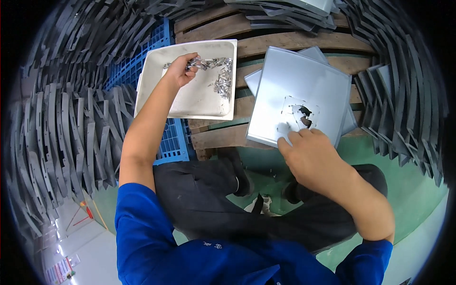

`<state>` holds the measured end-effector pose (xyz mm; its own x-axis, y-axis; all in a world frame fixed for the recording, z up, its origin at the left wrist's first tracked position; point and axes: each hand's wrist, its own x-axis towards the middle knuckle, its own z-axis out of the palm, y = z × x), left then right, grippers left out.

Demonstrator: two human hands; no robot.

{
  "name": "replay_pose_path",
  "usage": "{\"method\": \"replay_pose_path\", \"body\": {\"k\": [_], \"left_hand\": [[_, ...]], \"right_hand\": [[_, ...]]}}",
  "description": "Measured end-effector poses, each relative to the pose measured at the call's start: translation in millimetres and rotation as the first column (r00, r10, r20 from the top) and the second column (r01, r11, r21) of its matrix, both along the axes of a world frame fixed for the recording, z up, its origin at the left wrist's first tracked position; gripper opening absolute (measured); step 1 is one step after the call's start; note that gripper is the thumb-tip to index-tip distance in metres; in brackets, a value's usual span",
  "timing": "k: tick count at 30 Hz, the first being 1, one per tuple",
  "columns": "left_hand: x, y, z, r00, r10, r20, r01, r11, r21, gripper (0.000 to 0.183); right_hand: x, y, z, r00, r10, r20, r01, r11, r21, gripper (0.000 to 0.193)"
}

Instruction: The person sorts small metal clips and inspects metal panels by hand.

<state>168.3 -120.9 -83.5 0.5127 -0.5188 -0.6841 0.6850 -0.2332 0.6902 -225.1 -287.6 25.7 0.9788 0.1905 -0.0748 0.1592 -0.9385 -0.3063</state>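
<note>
Over a white plastic bin [185, 110] at the left, my left hand [182, 71] is closed around some small shiny metal pieces [194, 61]. More loose metal pieces [223, 84] lie along the bin's far and right sides. To the right is a light grey sheet-metal panel [294, 71] with raised edges, resting on other panels. Dark, irregular openings [305, 116] and small marks show in its nearer half. My right hand [308, 153] is over the panel's near edge, its fingers bent and drawn together; whatever they hold is hidden.
A wooden pallet [266, 45] lies under the panels, beside a blue plastic pallet [172, 142]. Dense rows of grey metal parts stand at the left [66, 137] and right [403, 90]. More panels [294, 19] lie at the far side. My legs [199, 194] are bent on the green floor.
</note>
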Motion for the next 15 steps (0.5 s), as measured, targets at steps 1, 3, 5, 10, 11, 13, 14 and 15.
{"method": "replay_pose_path", "body": {"k": [1,3,5,10,11,13,14,15], "left_hand": [[-0.9,1.4,9.2,0.998,0.021,0.053,-0.023,0.999,0.038,0.017],[-6.2,5.9,25.1,0.997,0.057,0.052,-0.058,0.998,0.008,0.013],[-13.2,11.9,40.4,0.989,0.141,0.054,-0.139,0.989,-0.038,0.013],[-25.9,32.5,75.7,0.938,0.339,-0.076,-0.347,0.914,-0.209,0.015],[-24.9,40.1,79.0,0.912,0.387,-0.139,-0.410,0.879,-0.242,0.017],[-18.6,65.6,85.5,0.866,0.433,-0.249,-0.499,0.770,-0.398,0.016],[-26.0,64.4,84.3,0.833,0.458,-0.311,-0.550,0.745,-0.377,0.021],[-33.2,66.3,84.6,0.775,0.511,-0.372,-0.626,0.696,-0.351,0.024]], "right_hand": [[0.8,1.1,-2.3,1.000,-0.007,0.009,0.007,1.000,-0.004,0.017],[2.7,2.7,-6.1,0.999,0.010,-0.038,-0.011,1.000,-0.028,0.016],[5.9,5.0,-10.0,0.998,0.011,-0.054,-0.013,0.999,-0.037,0.015],[10.1,10.4,-8.6,0.998,0.001,-0.059,-0.004,0.999,-0.039,0.015],[9.3,10.3,-7.8,0.999,0.006,-0.050,-0.007,1.000,-0.013,0.018],[13.0,14.4,-2.3,0.999,0.033,-0.001,-0.033,0.999,0.018,0.021],[12.5,13.2,-3.2,0.999,0.023,-0.046,-0.023,1.000,-0.002,0.022],[11.7,13.0,-2.3,0.996,0.016,-0.086,-0.018,1.000,-0.021,0.024]]}}
